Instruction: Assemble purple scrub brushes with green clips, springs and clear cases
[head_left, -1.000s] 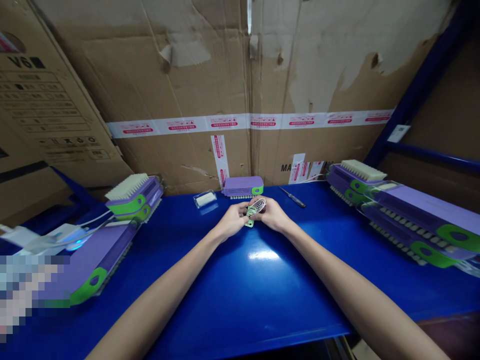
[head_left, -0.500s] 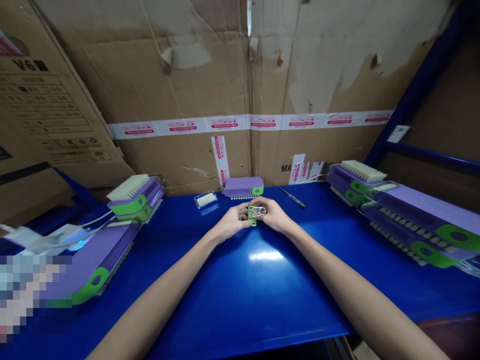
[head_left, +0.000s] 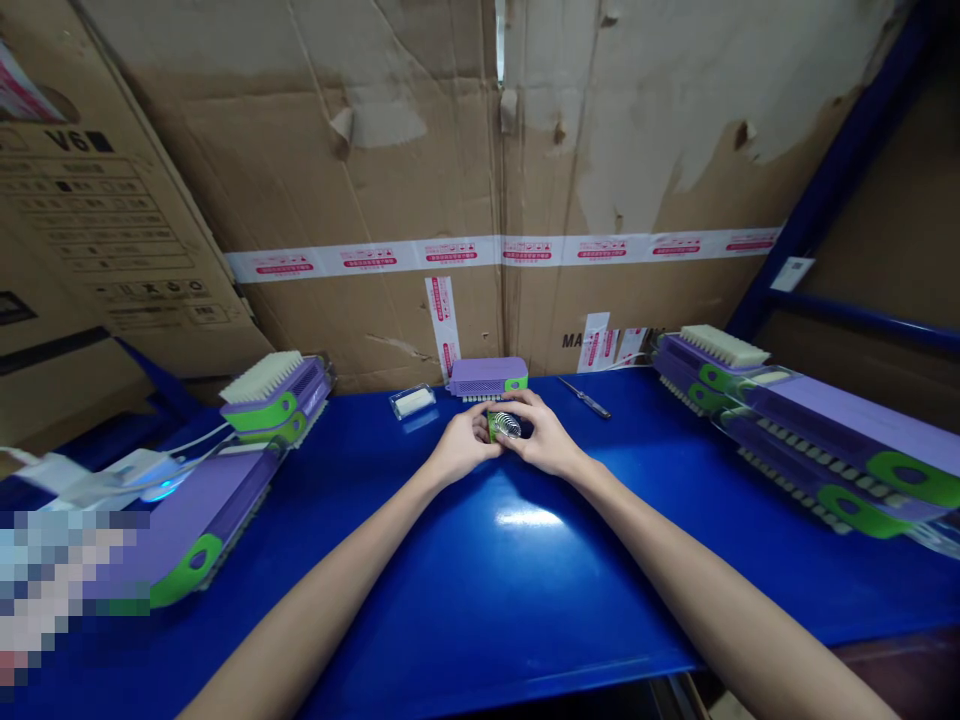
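Note:
In the head view both of my hands meet over the middle of the blue table. My left hand (head_left: 459, 446) is closed on a small green part (head_left: 492, 424), partly covered by the fingers. A shiny metal coil spring (head_left: 508, 425) shows against that part's right side. The thumb and fingers of my right hand (head_left: 553, 438) curve around the spring and grip it. Just beyond the hands sits a purple and green brush (head_left: 487, 376), bristles down.
A clear case (head_left: 412, 402) with a white block lies left of that brush, a screwdriver (head_left: 584, 397) to its right. Purple brushes (head_left: 259, 395) stand at left by white adapters (head_left: 135, 478); more stacked brushes (head_left: 832, 420) stand at right. Cardboard (head_left: 360, 330) backs the blue table (head_left: 480, 600).
The spring has turned, so its coils now show plainly. The green part has tilted and is more covered by my fingers. My hands stay in nearly the same place.

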